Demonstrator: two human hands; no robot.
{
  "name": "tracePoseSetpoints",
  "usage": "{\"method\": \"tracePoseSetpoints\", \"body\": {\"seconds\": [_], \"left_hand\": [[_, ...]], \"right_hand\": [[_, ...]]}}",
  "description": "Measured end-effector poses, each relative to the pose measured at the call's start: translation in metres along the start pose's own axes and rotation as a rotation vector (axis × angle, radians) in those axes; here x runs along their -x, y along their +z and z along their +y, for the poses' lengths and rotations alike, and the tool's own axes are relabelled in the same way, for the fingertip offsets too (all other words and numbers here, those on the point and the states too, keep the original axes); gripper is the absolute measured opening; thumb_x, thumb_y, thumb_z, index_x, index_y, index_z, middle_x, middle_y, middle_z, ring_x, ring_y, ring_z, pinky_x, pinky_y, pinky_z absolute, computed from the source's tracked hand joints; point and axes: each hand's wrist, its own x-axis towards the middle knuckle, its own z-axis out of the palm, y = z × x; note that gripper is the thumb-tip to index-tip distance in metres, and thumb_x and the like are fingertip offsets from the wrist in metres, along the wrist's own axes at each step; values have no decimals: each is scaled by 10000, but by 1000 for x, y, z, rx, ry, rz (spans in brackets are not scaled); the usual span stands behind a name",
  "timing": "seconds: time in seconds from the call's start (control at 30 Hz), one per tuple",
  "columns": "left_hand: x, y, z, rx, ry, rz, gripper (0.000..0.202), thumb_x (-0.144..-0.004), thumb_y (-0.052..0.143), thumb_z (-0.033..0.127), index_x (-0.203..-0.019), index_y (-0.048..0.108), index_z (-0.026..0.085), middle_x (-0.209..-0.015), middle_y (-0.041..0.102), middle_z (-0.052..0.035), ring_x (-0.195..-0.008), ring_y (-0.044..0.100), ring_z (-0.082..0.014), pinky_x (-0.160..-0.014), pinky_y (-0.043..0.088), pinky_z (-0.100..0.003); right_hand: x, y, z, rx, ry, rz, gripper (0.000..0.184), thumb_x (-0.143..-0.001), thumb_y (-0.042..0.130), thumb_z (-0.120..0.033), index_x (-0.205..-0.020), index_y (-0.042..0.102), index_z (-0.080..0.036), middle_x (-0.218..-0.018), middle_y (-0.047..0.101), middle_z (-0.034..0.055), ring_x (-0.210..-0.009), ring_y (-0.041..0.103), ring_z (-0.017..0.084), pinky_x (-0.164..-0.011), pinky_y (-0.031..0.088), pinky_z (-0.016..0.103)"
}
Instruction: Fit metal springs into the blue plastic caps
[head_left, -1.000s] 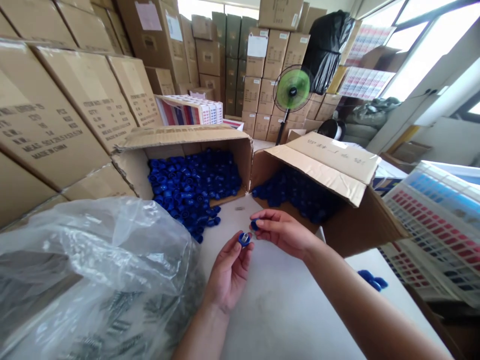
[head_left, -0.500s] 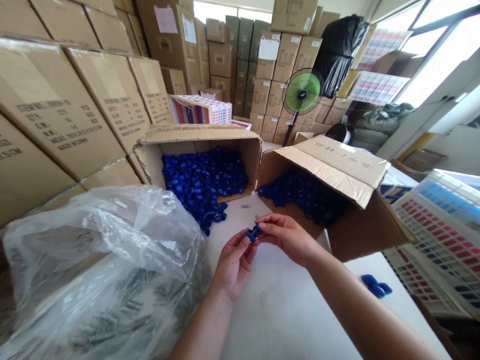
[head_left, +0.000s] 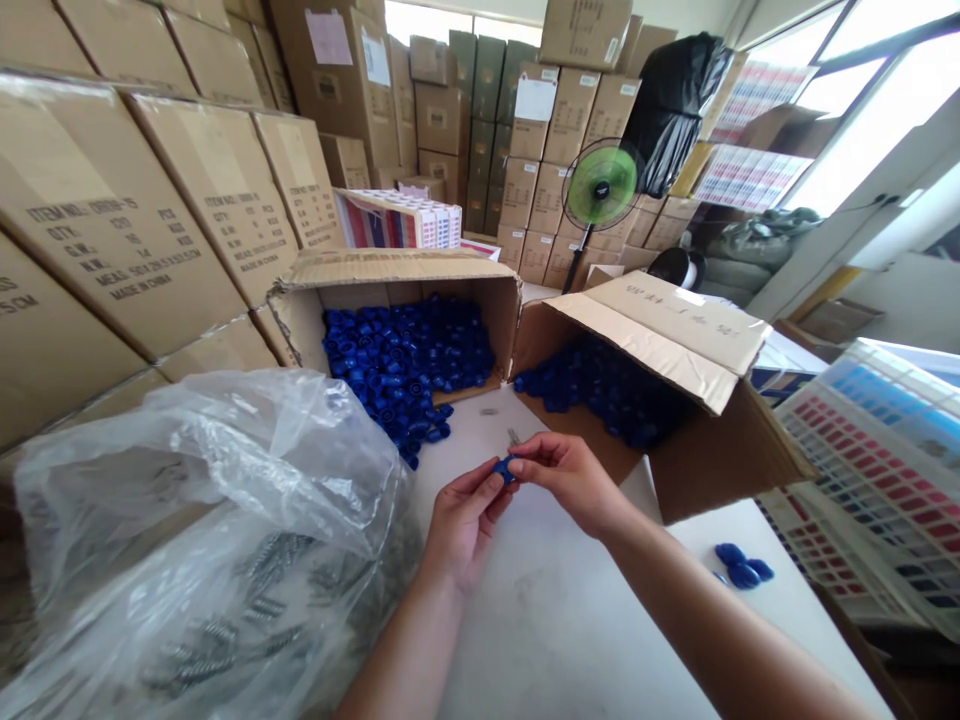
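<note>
Head view: left hand and right hand pinch a blue piece above the counter — seemingly mid-work. Blue cluster at right looks done; plenty left — loose blue parts boxed, springs bagged.

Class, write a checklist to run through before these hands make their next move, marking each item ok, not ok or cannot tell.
1. Left hand gripping the blue piece: ok.
2. Right hand on it too: ok.
3. Inside of that piece visible: cannot tell what it holds; the hands cover it.
4. Springs in the clear bag: ok, several show through.
5. All loose blue parts inside cartons: not ok; a small cluster lies on the table.
</note>
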Motion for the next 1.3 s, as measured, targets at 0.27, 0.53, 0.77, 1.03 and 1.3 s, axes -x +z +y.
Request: {"method": "tracePoseSetpoints", "body": {"seconds": [0.27,0.53,0.77,1.03,1.3], "left_hand": [[4,2,-2,-76,-15,-46,371,-578,860,202,-917,730,125,-821,745,-59,-735,697,-110,-717,577,-170],[15,11,-6,-524,-64,-126,483,-768,699,400,-1176,590,165,-1104,692,-117,-713,693,-139,-596,534,-208],[16,16,-16,-686,-95,-216,377,-765,678,448,-927,651,108,-819,693,-85,-493,537,-66,-419,352,-174],[13,11,-17,-730,-28,-119,353,-750,686,446,-890,648,124,-744,655,-42,-485,497,-61,-418,337,-181],[6,5,-16,-713,27,-93,335,-745,693,439,-883,644,138,-705,630,-13,-486,479,-54,-434,338,-177]], "right_hand": [[7,-10,12,78,-26,-71,533,-686,757,-457,-1042,623,-84,-976,605,70,-868,600,64,-803,522,159],[78,-32,36,750,-209,240,239,-876,545,-318,-1063,635,-201,-1041,563,16,-928,523,34,-857,446,154],[155,-106,87,1431,-136,377,225,-834,455,-192,-924,660,-175,-969,548,53,-916,438,112,-850,345,251],[48,-63,27,1261,156,400,370,-954,375,-379,-1089,660,-184,-1083,539,79,-967,508,90,-855,410,171],[-40,-105,20,1220,408,680,401,-919,338,-146,-1211,611,-122,-1243,456,173,-1112,521,188,-950,443,292]]}}
